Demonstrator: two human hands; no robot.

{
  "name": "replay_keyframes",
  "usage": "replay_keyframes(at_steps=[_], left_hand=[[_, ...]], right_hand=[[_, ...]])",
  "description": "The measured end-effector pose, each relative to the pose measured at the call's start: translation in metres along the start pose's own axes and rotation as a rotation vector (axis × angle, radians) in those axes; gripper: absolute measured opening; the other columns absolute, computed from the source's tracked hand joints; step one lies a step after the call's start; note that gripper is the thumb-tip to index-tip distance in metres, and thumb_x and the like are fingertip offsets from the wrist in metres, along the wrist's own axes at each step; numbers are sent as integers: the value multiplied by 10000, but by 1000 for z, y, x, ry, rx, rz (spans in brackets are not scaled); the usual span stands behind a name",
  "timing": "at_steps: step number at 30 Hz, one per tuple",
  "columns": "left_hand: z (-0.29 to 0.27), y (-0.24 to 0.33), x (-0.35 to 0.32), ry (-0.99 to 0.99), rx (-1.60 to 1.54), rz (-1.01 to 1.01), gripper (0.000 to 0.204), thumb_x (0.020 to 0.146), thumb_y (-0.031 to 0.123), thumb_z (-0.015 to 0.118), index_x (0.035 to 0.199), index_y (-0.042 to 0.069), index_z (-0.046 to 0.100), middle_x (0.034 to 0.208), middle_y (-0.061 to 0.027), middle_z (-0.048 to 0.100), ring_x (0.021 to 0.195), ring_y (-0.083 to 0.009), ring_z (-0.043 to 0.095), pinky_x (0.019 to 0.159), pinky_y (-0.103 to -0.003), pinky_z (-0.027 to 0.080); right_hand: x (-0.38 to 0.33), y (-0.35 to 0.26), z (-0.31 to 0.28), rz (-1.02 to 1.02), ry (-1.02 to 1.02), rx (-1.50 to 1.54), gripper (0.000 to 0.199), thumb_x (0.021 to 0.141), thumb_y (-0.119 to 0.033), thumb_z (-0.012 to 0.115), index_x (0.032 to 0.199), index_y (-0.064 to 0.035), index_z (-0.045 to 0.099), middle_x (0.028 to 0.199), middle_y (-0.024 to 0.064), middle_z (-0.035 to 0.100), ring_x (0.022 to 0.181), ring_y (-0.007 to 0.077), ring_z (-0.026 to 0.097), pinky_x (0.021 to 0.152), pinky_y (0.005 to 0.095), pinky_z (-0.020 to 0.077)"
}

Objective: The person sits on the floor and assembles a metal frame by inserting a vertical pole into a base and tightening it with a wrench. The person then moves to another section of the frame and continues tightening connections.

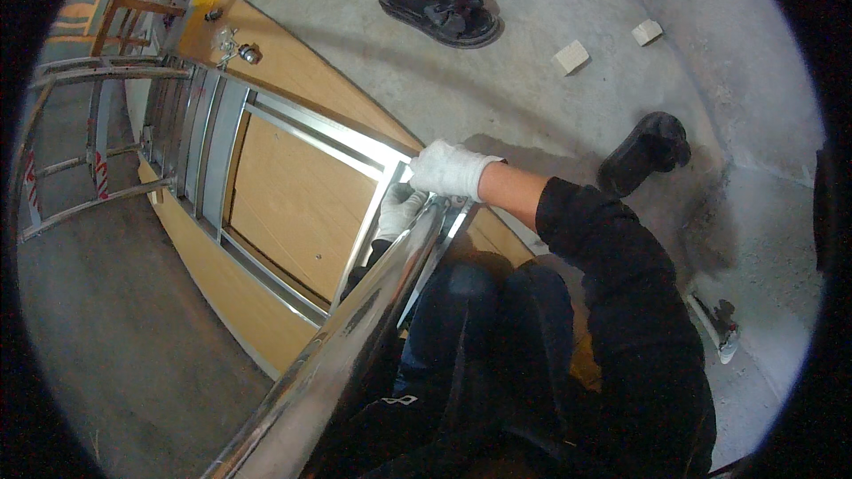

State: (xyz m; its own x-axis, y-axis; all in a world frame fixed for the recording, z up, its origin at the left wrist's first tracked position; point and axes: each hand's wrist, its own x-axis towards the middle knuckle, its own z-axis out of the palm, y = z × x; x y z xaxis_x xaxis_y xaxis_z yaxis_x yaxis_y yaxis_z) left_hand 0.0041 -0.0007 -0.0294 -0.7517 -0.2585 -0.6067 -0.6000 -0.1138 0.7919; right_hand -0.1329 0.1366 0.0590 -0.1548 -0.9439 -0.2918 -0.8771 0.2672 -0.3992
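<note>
Both my hands wear white work gloves and meet at the near corner of a silver metal frame [315, 142]. My right hand [451, 170] reaches in from the right, its fingers closed together over the corner; what they pinch, if anything, is hidden. Just below it, my left hand [399, 210] is curled around the frame's near end, its forearm mostly hidden behind a shiny metal bar [342, 355]. That bar runs from the corner down to the lower left, beside my knees. Under the frame lies a wooden board [288, 200].
Small metal hardware [238, 51] lies at the board's far end. A metal ladder-like frame [98, 155] and a wooden chair [111, 11] stand at the left. Black slippers [441, 13] and two pale blocks [571, 58] lie on the concrete floor. A hammer-like tool [714, 328] lies at the right.
</note>
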Motion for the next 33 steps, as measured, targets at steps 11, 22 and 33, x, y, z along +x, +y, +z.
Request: replay_keyframes(at_steps=[11,22,33], left_hand=[[6,14,-8,70,77,-109,410,846,164,681,1140,-69,516,1031,-164,626,929,-208,597,801,-318,480],[4,16,-7,9,48,-39,336,850,157,675,1074,-53,538,965,-134,634,858,-184,600,746,-311,482],[-5,-13,11,-55,9,129,364,825,118,683,1104,-56,527,988,-139,641,886,-204,619,757,-320,508]], right_hand=[[-4,11,10,22,148,76,209,820,-150,522,927,-44,667,857,158,661,810,309,672,696,406,554],[4,1,13,52,106,-3,190,787,-146,552,865,-39,688,864,158,665,818,302,673,691,402,553],[6,-13,0,-62,57,-113,171,736,-134,584,782,-26,709,762,149,675,707,296,678,619,395,548]])
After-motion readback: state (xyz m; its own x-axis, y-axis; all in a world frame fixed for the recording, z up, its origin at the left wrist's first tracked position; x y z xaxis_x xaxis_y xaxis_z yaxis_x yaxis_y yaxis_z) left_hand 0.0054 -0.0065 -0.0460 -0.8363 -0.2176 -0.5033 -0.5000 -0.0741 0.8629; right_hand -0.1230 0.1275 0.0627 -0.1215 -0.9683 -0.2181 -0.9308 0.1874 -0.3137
